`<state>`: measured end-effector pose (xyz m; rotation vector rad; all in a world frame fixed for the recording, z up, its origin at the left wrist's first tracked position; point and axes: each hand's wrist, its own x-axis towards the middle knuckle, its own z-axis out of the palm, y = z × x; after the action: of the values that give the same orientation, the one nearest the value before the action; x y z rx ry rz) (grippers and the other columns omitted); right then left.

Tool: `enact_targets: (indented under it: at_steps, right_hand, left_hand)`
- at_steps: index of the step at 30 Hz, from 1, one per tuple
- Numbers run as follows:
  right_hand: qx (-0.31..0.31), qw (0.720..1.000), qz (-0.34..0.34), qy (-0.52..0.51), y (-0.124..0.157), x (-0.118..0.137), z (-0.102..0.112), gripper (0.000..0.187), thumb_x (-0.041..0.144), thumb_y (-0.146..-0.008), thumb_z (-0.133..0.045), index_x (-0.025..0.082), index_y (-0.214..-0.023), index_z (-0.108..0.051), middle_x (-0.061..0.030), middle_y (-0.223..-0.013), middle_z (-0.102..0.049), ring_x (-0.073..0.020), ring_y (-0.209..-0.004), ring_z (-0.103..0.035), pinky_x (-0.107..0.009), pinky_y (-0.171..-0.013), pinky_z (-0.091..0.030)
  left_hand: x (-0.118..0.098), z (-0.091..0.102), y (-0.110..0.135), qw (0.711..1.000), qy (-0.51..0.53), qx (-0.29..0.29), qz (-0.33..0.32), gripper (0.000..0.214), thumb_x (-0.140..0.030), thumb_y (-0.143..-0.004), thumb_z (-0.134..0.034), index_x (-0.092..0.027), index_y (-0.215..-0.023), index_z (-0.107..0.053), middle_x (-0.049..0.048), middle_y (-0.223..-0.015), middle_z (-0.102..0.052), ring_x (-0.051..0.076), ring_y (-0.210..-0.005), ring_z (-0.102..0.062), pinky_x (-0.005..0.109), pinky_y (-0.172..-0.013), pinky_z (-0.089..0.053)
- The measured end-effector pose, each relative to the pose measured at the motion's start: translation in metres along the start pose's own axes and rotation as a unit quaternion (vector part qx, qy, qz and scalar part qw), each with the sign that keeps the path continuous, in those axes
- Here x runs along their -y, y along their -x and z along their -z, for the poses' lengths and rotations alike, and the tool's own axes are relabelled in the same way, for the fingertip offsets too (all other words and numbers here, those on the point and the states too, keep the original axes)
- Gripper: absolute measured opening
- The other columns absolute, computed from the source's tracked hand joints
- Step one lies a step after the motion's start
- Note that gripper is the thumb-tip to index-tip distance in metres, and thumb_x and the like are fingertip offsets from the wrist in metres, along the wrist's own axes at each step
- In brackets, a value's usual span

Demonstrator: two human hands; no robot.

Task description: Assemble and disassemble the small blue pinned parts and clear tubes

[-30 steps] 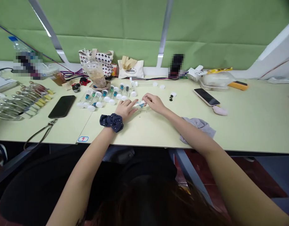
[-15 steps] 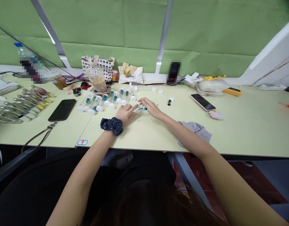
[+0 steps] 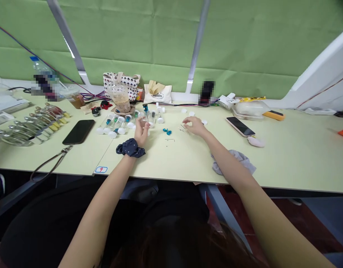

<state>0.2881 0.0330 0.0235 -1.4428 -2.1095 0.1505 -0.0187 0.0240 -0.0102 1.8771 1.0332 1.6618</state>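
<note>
My left hand [image 3: 141,132], with a dark dotted scrunchie [image 3: 130,147] on its wrist, is half curled at the right end of a group of clear vials. It appears to hold a clear vial [image 3: 143,120], partly hidden by the fingers. My right hand [image 3: 196,127] hovers low over the table, its thumb and forefinger apart. Thin metal pins [image 3: 181,128] lie at its fingertips. Between my hands lie small blue parts [image 3: 167,131]. A thin bent metal rod [image 3: 170,140] rests nearer to me. Several white-capped vials [image 3: 121,125] with coloured parts lie left of my left hand.
On the left are a dark phone [image 3: 78,132] with a strap and a row of clear packets [image 3: 28,126]. Drink cups [image 3: 120,98] and bags [image 3: 158,93] stand at the back. A second phone [image 3: 240,127] and a grey cloth [image 3: 238,160] lie right.
My hands have moved apart from around the clear vial. The blue parts, then seen between my hands in the vial, now lie loose on the table. My view has shifted slightly.
</note>
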Motion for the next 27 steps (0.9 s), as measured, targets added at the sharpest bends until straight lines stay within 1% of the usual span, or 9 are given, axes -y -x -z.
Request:
enact_targets:
  at_steps: [3, 5, 8, 11, 15, 18, 21, 24, 27]
  right_hand:
    - [0.119, 0.988, 0.081, -0.049, 0.003, 0.036, -0.015, 0.014, 0.029, -0.077, -0.063, 0.022, -0.088, -0.068, -0.0032, -0.092, -0.069, -0.0226, -0.092, -0.06, -0.039, -0.088, -0.04]
    - [0.15, 0.983, 0.097, -0.041, 0.004, 0.051, -0.023, 0.011, 0.031, -0.074, -0.068, 0.023, -0.082, -0.068, -0.0036, -0.09, -0.067, -0.0244, -0.095, -0.058, -0.042, -0.089, -0.039]
    - [0.155, 0.985, 0.074, -0.021, 0.004, 0.057, -0.034, 0.007, 0.03, -0.071, -0.07, 0.024, -0.071, -0.066, -0.0041, -0.086, -0.063, -0.0278, -0.095, -0.056, -0.049, -0.088, -0.039]
    - [0.156, 0.985, 0.07, -0.034, 0.004, 0.053, -0.043, 0.014, 0.033, -0.072, -0.069, 0.024, -0.065, -0.061, -0.0041, -0.083, -0.059, -0.0272, -0.091, -0.055, -0.053, -0.086, -0.041]
    - [0.156, 0.982, 0.08, -0.073, 0.005, 0.054, -0.046, 0.024, 0.037, -0.074, -0.068, 0.023, -0.062, -0.053, -0.0048, -0.076, -0.053, -0.0244, -0.082, -0.054, -0.049, -0.084, -0.044]
    - [0.147, 0.981, 0.065, -0.109, 0.001, 0.063, -0.033, 0.019, 0.029, -0.079, -0.06, 0.022, -0.065, -0.049, -0.0038, -0.071, -0.055, -0.021, -0.07, -0.053, -0.041, -0.074, -0.045]
    - [0.124, 0.982, 0.067, -0.123, -0.013, 0.078, -0.003, 0.009, 0.022, -0.08, -0.054, 0.02, -0.072, -0.051, -0.0047, -0.073, -0.058, -0.0199, -0.068, -0.054, -0.035, -0.067, -0.044]
    - [0.063, 0.982, 0.116, -0.136, -0.033, 0.103, 0.033, 0.009, 0.022, -0.083, -0.05, 0.018, -0.08, -0.057, -0.0048, -0.074, -0.058, -0.02, -0.072, -0.054, -0.034, -0.071, -0.043]
    - [0.02, 0.976, 0.172, -0.134, -0.051, 0.135, 0.058, 0.011, 0.025, -0.085, -0.052, 0.018, -0.083, -0.06, -0.007, -0.085, -0.058, -0.0231, -0.087, -0.053, -0.037, -0.081, -0.04]
  left_hand:
    - [0.003, 0.001, -0.001, 0.998, 0.057, 0.015, 0.026, 0.054, -0.057, -0.086, -0.048, -0.022, -0.125, -0.035, 0.006, -0.09, -0.06, 0.017, -0.079, -0.062, 0.035, -0.077, -0.049]
    - [0.004, 0.001, -0.001, 0.996, 0.076, 0.026, 0.046, 0.055, -0.056, -0.085, -0.052, -0.022, -0.124, -0.034, 0.0059, -0.092, -0.06, 0.016, -0.08, -0.062, 0.034, -0.075, -0.05]
    - [0.002, 0.001, 0.001, 0.992, 0.093, 0.043, 0.072, 0.054, -0.052, -0.084, -0.056, -0.022, -0.123, -0.033, 0.0054, -0.093, -0.061, 0.015, -0.081, -0.062, 0.029, -0.069, -0.049]
    - [-0.001, 0.002, 0.003, 0.989, 0.1, 0.063, 0.089, 0.052, -0.05, -0.085, -0.056, -0.022, -0.122, -0.032, 0.0053, -0.094, -0.061, 0.014, -0.081, -0.062, 0.027, -0.066, -0.048]
    - [-0.002, 0.002, 0.005, 0.987, 0.112, 0.077, 0.087, 0.051, -0.049, -0.084, -0.057, -0.022, -0.119, -0.033, 0.0036, -0.09, -0.061, 0.014, -0.079, -0.062, 0.028, -0.069, -0.047]
    - [-0.004, 0.003, 0.005, 0.985, 0.119, 0.089, 0.091, 0.05, -0.048, -0.084, -0.058, -0.021, -0.118, -0.034, 0.003, -0.088, -0.061, 0.014, -0.078, -0.062, 0.028, -0.07, -0.047]
    - [-0.006, 0.003, 0.006, 0.982, 0.124, 0.1, 0.099, 0.051, -0.047, -0.083, -0.059, -0.021, -0.119, -0.035, 0.0029, -0.086, -0.061, 0.014, -0.079, -0.062, 0.027, -0.068, -0.047]
    - [-0.009, 0.004, 0.006, 0.981, 0.125, 0.109, 0.098, 0.052, -0.046, -0.081, -0.061, -0.021, -0.119, -0.036, 0.0025, -0.085, -0.061, 0.015, -0.079, -0.061, 0.026, -0.065, -0.046]
    - [-0.011, 0.004, 0.006, 0.981, 0.119, 0.117, 0.096, 0.052, -0.045, -0.08, -0.063, -0.021, -0.118, -0.038, 0.0019, -0.083, -0.06, 0.015, -0.077, -0.06, 0.025, -0.061, -0.045]
